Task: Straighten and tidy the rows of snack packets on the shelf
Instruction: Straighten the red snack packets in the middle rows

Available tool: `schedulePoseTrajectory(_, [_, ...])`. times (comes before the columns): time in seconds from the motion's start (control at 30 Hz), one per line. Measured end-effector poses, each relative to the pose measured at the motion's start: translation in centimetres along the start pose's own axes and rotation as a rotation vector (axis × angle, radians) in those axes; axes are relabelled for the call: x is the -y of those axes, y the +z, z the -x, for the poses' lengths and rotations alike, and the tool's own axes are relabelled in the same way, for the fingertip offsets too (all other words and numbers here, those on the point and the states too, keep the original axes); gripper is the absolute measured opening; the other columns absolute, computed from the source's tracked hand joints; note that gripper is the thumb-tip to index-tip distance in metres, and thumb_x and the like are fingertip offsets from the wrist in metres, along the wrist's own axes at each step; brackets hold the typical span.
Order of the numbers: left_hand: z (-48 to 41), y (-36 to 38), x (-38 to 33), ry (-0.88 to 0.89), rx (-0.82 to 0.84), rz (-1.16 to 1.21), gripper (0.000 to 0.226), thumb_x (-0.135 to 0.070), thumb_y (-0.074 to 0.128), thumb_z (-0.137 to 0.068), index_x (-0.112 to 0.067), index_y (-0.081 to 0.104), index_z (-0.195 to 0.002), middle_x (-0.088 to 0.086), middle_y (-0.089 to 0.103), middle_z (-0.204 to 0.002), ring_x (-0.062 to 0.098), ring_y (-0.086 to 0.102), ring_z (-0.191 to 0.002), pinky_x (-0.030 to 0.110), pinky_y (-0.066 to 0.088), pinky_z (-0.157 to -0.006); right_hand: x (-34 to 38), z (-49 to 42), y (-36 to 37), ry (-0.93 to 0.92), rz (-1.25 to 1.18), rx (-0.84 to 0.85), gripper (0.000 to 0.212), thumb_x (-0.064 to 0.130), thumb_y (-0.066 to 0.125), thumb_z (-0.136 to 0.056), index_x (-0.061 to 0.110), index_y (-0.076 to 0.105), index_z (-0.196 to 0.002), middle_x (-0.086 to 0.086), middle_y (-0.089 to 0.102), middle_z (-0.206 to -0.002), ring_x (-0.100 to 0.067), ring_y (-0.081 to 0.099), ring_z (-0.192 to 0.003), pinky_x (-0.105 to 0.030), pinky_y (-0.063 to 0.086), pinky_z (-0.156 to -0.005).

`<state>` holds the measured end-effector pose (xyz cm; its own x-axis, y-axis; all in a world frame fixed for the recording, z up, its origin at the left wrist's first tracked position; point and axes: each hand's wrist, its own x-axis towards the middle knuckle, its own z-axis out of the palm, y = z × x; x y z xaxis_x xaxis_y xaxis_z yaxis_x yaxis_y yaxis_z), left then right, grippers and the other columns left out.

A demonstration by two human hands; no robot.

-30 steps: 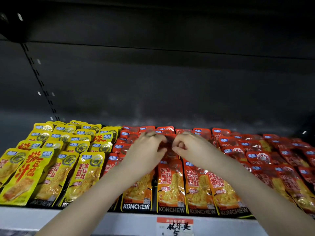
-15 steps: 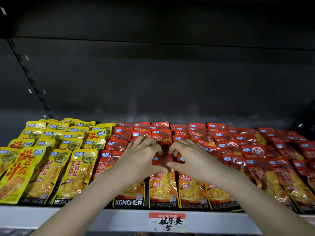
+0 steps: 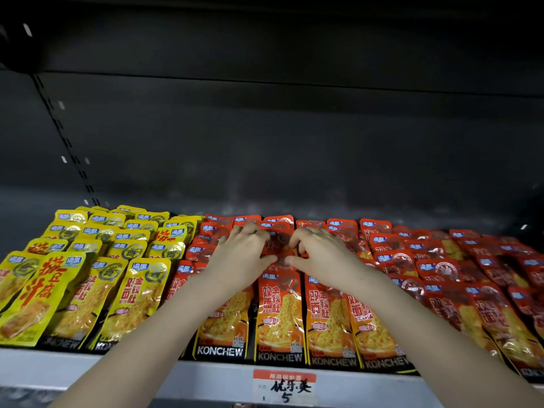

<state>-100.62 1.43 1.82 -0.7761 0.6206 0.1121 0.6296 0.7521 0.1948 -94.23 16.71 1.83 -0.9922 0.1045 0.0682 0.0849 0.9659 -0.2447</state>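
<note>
Rows of red snack packets (image 3: 279, 313) lie overlapping on the shelf (image 3: 147, 375), with yellow packets (image 3: 88, 260) to their left. Both hands reach over the middle red row. My left hand (image 3: 241, 257) and my right hand (image 3: 321, 257) sit side by side, fingers curled, pinching the edges of a red packet (image 3: 279, 245) in the row between them. Thumbs point toward each other above the front packet. The packets under my palms are hidden.
The red packets at the right (image 3: 471, 275) lie crooked and tilted. A dark shelf back wall (image 3: 265, 142) rises behind the rows. A price tag (image 3: 284, 387) is fixed on the shelf's front edge.
Both hands stay together over the middle red row, shifting slightly forward and back along it. The camera view has moved a little.
</note>
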Motion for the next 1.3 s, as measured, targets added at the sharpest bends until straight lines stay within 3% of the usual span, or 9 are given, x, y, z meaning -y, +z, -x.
schedulePoseTrajectory(0.2, [-0.2, 0.1, 0.3, 0.007, -0.012, 0.06, 0.031, -0.036, 0.055, -0.092, -0.026, 0.056, -0.121, -0.004, 0.044, -0.138, 0.022, 0.032, -0.133, 0.042, 0.028, -0.11, 0.4, 0.1, 0.0, -0.026, -0.052, -0.002, 0.032, 0.042, 0.06, -0.089, 0.018, 0.053, -0.109, -0.001, 0.056, -0.112, -0.019, 0.049, -0.109, -0.033, 0.041, -0.088])
schedulePoseTrajectory(0.33, [-0.4, 0.2, 0.2, 0.007, -0.027, 0.067, 0.027, -0.035, 0.056, -0.091, -0.027, 0.059, -0.117, -0.003, 0.047, -0.135, 0.022, 0.033, -0.131, 0.04, 0.031, -0.109, 0.4, 0.0, -0.5, -0.012, -0.103, -0.03, 0.02, 0.031, 0.061, -0.091, 0.016, 0.058, -0.103, 0.001, 0.059, -0.104, -0.018, 0.054, -0.101, -0.031, 0.042, -0.081])
schedulePoseTrajectory(0.57, [-0.1, 0.2, -1.6, 0.013, -0.1, 0.007, 0.03, -0.035, 0.054, -0.091, -0.025, 0.058, -0.119, 0.0, 0.049, -0.13, 0.024, 0.035, -0.125, 0.04, 0.033, -0.105, 0.0, 0.9, -0.8, -0.025, -0.111, -0.105, 0.019, 0.03, 0.053, -0.094, 0.015, 0.059, -0.105, -0.004, 0.059, -0.108, -0.024, 0.054, -0.106, -0.037, 0.043, -0.089])
schedulePoseTrajectory(0.7, [0.3, -0.1, -5.6, 0.136, -0.192, 0.095, 0.028, -0.027, 0.052, -0.087, -0.015, 0.064, -0.11, 0.006, 0.058, -0.116, 0.032, 0.044, -0.115, 0.046, 0.039, -0.097, -1.7, 3.6, -2.0, -0.02, -0.089, -0.185, 0.018, 0.021, 0.047, -0.092, 0.013, 0.057, -0.105, -0.007, 0.059, -0.109, -0.03, 0.054, -0.106, -0.04, 0.044, -0.085])
schedulePoseTrajectory(0.97, [0.8, 2.2, -14.5, 0.263, -0.041, 0.019, 0.034, -0.034, 0.044, -0.093, -0.02, 0.05, -0.123, -0.002, 0.048, -0.128, 0.023, 0.038, -0.123, 0.037, 0.036, -0.1, -8.3, 10.2, -3.9, 0.156, 0.033, -0.177, 0.015, 0.022, 0.047, -0.091, 0.019, 0.057, -0.1, -0.003, 0.057, -0.104, -0.029, 0.055, -0.105, -0.039, 0.041, -0.087])
schedulePoseTrajectory(1.13, [1.2, 3.9, -17.4, 0.3, 0.015, -0.036, 0.052, -0.05, 0.043, -0.093, -0.023, 0.037, -0.138, -0.003, 0.039, -0.139, 0.02, 0.03, -0.132, 0.039, 0.032, -0.106, -12.4, 12.9, -4.1, 0.296, 0.139, -0.173, 0.032, 0.039, 0.05, -0.093, 0.026, 0.053, -0.122, 0.003, 0.05, -0.124, -0.022, 0.043, -0.122, -0.04, 0.035, -0.099])
schedulePoseTrajectory(1.3, [1.8, 4.7, -17.9, 0.285, 0.057, -0.082, 0.064, -0.06, 0.039, -0.09, -0.027, 0.027, -0.144, -0.004, 0.03, -0.148, 0.019, 0.024, -0.137, 0.041, 0.024, -0.109, -14.2, 14.7, -3.4, 0.263, 0.175, -0.069, 0.051, 0.048, 0.045, -0.094, 0.024, 0.042, -0.139, 0.006, 0.038, -0.136, -0.017, 0.034, -0.128, -0.042, 0.031, -0.106])
